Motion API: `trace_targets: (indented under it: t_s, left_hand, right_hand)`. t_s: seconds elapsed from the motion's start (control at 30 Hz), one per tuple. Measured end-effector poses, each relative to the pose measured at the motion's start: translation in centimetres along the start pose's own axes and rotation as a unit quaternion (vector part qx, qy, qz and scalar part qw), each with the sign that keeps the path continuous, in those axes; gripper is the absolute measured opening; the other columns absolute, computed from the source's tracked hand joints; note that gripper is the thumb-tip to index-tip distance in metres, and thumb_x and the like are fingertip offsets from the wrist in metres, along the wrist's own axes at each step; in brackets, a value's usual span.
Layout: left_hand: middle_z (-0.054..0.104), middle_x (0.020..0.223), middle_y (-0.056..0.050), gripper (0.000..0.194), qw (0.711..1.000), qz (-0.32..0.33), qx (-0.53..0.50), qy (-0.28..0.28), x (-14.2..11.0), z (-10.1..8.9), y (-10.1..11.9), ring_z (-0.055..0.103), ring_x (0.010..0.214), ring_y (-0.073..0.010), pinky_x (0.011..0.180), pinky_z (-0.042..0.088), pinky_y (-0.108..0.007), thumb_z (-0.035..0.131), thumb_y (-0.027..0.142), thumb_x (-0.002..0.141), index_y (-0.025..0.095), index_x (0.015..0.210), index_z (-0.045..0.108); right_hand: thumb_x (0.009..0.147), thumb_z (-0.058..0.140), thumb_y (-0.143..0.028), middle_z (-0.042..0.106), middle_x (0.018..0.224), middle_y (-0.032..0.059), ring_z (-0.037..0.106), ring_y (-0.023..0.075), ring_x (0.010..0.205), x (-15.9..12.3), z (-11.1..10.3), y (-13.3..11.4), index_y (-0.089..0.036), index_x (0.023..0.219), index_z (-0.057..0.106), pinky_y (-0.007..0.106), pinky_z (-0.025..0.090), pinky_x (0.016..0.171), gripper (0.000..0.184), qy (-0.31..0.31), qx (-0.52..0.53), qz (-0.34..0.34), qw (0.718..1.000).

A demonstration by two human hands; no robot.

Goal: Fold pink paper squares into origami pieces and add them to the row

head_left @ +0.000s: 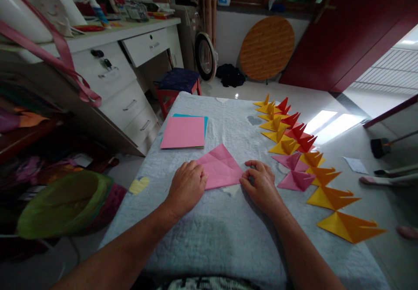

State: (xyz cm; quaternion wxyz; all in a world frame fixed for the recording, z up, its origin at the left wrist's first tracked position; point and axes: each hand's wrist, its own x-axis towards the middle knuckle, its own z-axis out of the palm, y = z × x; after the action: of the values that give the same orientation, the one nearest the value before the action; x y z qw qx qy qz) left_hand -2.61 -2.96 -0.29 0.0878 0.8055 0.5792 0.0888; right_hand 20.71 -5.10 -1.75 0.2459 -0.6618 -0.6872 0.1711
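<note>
"What did the room hold?"

"A dark red door point(349, 24) at the far right, a white desk point(107, 72) at the left, and a washing machine point(187, 22) beyond, its round door open."

"And the surface point(202, 237)?"

"Cloth-covered, with folded paper figures point(297, 180) ranged along the right side and a stack of paper sheets point(183, 132) near the far left."

"Where was the pink sheet point(224, 168)?"

"Nearer the person than the stack, directly between the hands, creased, one corner pointing away. Its longer extent seemed to run side to side, though its left end was hidden."

"Which hand was nearer?"

"Both touched it. The left hand point(187, 181) overlapped it, closed on that left end; the right hand point(259, 179) met the right corner, fingers half curled. Whether it pinched, I couldn't tell."
</note>
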Motion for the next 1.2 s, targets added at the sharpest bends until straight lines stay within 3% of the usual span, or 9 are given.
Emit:
trace_targets:
  t_s: [0.43,0.6,0.7,0.8,0.93,1.07,1.13,1.2]
  left_hand:
    - [0.063,0.091,-0.008,0.013,1.000,-0.010,-0.005,-0.008,0.0,0.0,0.2,0.055,0.090,-0.0251,0.086,0.043,-0.038,0.055,0.023,0.093,0.018,0.082,0.061]
    - [0.062,0.093,-0.007,0.005,0.999,-0.019,-0.026,0.014,-0.1,0.1,0.1,0.054,0.090,-0.0246,0.085,0.043,-0.037,0.058,0.021,0.091,0.017,0.088,0.058]
    - [0.061,0.099,-0.007,0.010,0.998,-0.016,-0.029,0.044,-0.3,-0.1,0.3,0.053,0.093,-0.0254,0.085,0.043,-0.039,0.061,0.019,0.089,0.016,0.098,0.059]
    - [0.061,0.099,-0.006,0.009,0.998,0.039,-0.011,0.049,-0.3,-0.2,0.5,0.052,0.094,-0.0259,0.084,0.043,-0.040,0.058,0.015,0.090,0.019,0.097,0.063]
    - [0.064,0.094,-0.004,0.014,0.985,0.170,0.006,-0.001,-0.2,-0.1,0.7,0.056,0.094,-0.0228,0.086,0.044,-0.037,0.054,0.011,0.093,0.020,0.089,0.065]
    - [0.065,0.093,-0.004,0.015,0.979,0.199,0.032,-0.040,-0.7,-0.2,0.9,0.059,0.089,-0.0209,0.080,0.047,-0.034,0.053,0.011,0.093,0.018,0.087,0.064]
    - [0.065,0.095,-0.006,0.014,0.978,0.194,0.053,-0.048,-1.3,-0.3,1.4,0.059,0.090,-0.0221,0.078,0.049,-0.035,0.052,0.013,0.094,0.018,0.097,0.065]
    - [0.063,0.104,-0.008,0.029,0.978,0.193,0.068,-0.036,-2.1,-0.3,2.0,0.058,0.093,-0.0248,0.080,0.049,-0.038,0.055,0.027,0.095,0.020,0.123,0.060]
  right_hand:
    - [0.080,0.061,-0.022,0.062,0.120,0.0096,0.049,0.0308,0.116,0.0,-0.2,-0.1,-0.021,0.068,0.067,0.050,0.035,0.101,0.013,-0.011,-0.003,0.007,1.000]
    - [0.080,0.061,-0.022,0.062,0.121,0.0092,0.049,0.0300,0.116,0.0,-0.2,-0.1,-0.021,0.068,0.067,0.049,0.034,0.102,0.014,-0.007,0.001,0.003,1.000]
    - [0.080,0.061,-0.022,0.062,0.120,0.0094,0.049,0.0302,0.116,0.0,0.0,0.0,-0.021,0.068,0.066,0.049,0.033,0.102,0.013,-0.002,0.005,0.002,1.000]
    - [0.080,0.061,-0.022,0.062,0.120,0.0092,0.049,0.0302,0.117,0.0,0.0,0.1,-0.021,0.068,0.067,0.049,0.033,0.102,0.013,0.001,0.009,0.003,1.000]
    - [0.080,0.062,-0.023,0.062,0.120,0.0093,0.049,0.0305,0.117,-0.1,0.0,0.1,-0.021,0.069,0.067,0.049,0.034,0.101,0.012,0.002,0.011,0.002,1.000]
    - [0.079,0.063,-0.022,0.062,0.119,0.0093,0.049,0.0307,0.116,-0.1,0.0,0.1,-0.021,0.069,0.067,0.050,0.034,0.101,0.011,0.007,0.008,0.000,1.000]
    - [0.079,0.064,-0.022,0.062,0.119,0.0094,0.050,0.0308,0.115,0.0,0.0,0.2,-0.021,0.068,0.067,0.050,0.034,0.101,0.011,0.010,0.005,0.004,1.000]
    - [0.079,0.064,-0.022,0.063,0.119,0.0092,0.050,0.0308,0.116,0.0,0.0,0.2,-0.021,0.068,0.067,0.050,0.034,0.101,0.011,0.010,0.005,0.007,1.000]
